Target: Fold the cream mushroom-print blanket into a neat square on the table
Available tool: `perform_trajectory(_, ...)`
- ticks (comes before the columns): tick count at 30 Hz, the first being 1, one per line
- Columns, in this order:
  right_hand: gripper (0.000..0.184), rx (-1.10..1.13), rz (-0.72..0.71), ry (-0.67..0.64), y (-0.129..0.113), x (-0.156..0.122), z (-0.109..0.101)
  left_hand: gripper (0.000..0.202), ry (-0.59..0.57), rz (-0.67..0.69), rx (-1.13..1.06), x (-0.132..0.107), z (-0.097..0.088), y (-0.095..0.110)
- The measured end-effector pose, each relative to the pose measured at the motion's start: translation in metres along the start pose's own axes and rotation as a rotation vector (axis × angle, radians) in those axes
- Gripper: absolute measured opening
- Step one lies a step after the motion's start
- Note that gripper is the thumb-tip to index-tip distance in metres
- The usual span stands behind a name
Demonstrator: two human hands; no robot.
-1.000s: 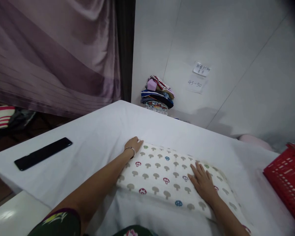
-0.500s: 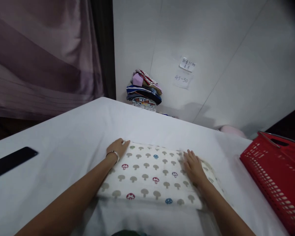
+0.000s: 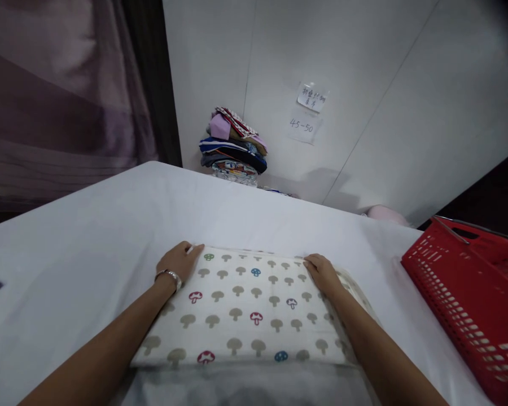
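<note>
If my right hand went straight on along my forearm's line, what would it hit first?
From the mushroom-print cloth, your right hand would cross white tablecloth, then probably meet the folded fabric stack; depth there is unclear.

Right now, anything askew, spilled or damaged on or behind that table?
No spill or damage that I can see. Slightly askew: a part of the mushroom-print cloth sticks out beyond the right hand, so its edges don't line up there. Behind the table, the fabric stack looks uneven, its layers jutting out differently.
</note>
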State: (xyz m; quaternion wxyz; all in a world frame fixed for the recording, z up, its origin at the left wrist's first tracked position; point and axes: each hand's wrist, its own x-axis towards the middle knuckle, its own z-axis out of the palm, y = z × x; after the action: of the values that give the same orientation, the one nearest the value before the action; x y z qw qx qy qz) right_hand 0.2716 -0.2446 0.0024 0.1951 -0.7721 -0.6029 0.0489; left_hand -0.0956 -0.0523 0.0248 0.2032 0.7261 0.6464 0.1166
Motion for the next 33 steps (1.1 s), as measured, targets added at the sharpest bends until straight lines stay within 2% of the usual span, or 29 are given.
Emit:
perform_trajectory(3,0.028,-0.001,-0.052,-0.004,-0.001,0.000,-0.001,0.049,-0.052,0.017,0.000,0.003,-0.004,0.001)
perform_trajectory(7,0.029,0.029,-0.243,-0.010,-0.010,0.006,0.003,0.052,-0.136,0.045,-0.026,0.011,-0.009,0.005)
perform_trajectory(10,0.029,0.053,-0.344,-0.001,-0.025,0.015,0.011,0.055,-0.125,0.114,-0.011,0.016,-0.009,0.010)
perform_trajectory(14,0.028,0.081,-0.411,0.001,-0.044,0.027,0.023,0.048,-0.117,0.253,0.045,0.020,-0.006,0.016)
perform_trajectory(19,0.027,0.088,-0.447,-0.006,-0.054,0.037,0.031,0.029,-0.130,0.342,-0.067,0.017,-0.008,0.013)
perform_trajectory(26,0.031,0.094,-0.469,0.000,-0.057,0.037,0.036,0.022,-0.059,0.648,-0.309,0.001,-0.015,-0.004)
perform_trajectory(33,0.031,0.106,-0.475,-0.034,-0.073,0.042,0.030,0.016,-0.026,0.748,-0.379,-0.009,-0.019,-0.006)
